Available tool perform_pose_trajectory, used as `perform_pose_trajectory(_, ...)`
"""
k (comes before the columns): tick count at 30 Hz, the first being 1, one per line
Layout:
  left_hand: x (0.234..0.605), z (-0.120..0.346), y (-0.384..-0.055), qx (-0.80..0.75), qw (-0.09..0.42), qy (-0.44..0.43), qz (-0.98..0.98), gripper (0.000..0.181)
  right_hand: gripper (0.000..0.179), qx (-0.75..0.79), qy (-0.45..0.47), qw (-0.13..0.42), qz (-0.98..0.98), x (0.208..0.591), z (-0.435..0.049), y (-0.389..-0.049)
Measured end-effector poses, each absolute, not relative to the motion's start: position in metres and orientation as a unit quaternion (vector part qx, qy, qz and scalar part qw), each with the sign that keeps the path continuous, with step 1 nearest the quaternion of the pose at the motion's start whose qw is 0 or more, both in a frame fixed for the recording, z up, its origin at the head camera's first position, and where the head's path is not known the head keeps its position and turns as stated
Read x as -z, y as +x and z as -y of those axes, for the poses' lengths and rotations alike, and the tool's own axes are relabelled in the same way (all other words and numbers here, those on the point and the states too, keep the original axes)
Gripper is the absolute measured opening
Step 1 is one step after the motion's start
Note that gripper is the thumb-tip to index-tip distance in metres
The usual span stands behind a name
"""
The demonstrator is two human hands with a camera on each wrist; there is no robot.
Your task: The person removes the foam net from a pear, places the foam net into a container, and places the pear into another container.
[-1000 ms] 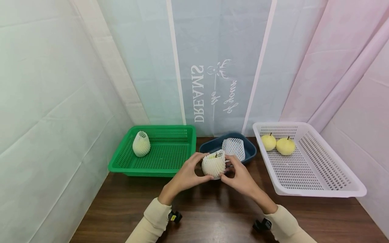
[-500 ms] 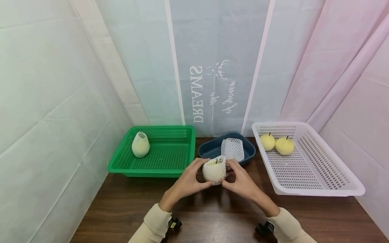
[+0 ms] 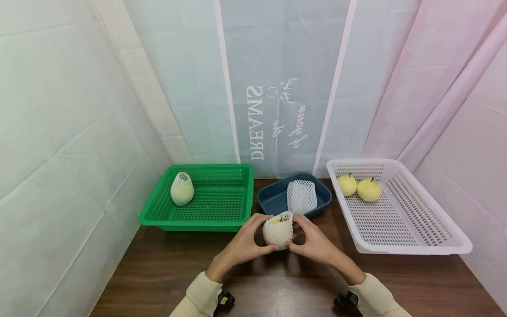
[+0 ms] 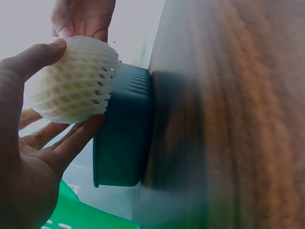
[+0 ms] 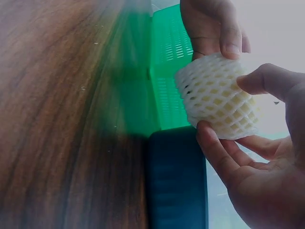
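A pear in a white foam net sleeve point(image 3: 278, 231) is held between both hands above the table, in front of the blue tray. Its stem shows at the sleeve's open top. My left hand point(image 3: 247, 242) grips it from the left, thumb at the near side and fingers around the far side. From the right, my right hand point(image 3: 314, 242) grips it the same way. In the left wrist view the netting point(image 4: 78, 81) is stretched over the yellow fruit. The right wrist view shows the right thumb and fingertips on the sleeve point(image 5: 221, 98).
A green basket point(image 3: 214, 223) on the left holds one sleeved pear point(image 3: 182, 189). Behind my hands, the blue tray point(image 3: 273, 203) has flat foam net point(image 3: 302, 197) in it. Two bare pears point(image 3: 369, 190) lie in the white basket point(image 3: 416, 250) at right. Curtains hang behind.
Both hands have drawn the sleeved pear a little toward the body, away from the blue tray. Their grip looks the same throughout.
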State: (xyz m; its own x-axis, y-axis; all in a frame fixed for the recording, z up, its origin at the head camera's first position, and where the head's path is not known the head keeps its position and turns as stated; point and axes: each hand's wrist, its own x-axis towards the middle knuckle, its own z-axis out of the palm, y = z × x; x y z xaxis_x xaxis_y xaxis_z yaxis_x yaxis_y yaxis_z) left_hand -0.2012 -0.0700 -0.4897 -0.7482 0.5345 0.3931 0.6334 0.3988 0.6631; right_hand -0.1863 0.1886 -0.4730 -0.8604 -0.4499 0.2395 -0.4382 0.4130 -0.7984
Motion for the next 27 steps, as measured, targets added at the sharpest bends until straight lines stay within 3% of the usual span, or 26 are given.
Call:
perform_pose_trajectory(17,0.506,0.072,-0.202,0.411,0.006,-0.332,0.849,0.074,0.054,0.464,-0.247,0.054,-0.849,0.487,-0.190,-0.186)
perform_pose_trajectory(27,0.510,0.070,-0.206,0.409,-0.049,-0.321,0.853,0.075,0.059,0.457,-0.241,0.072,-0.853,0.493,-0.193,-0.187)
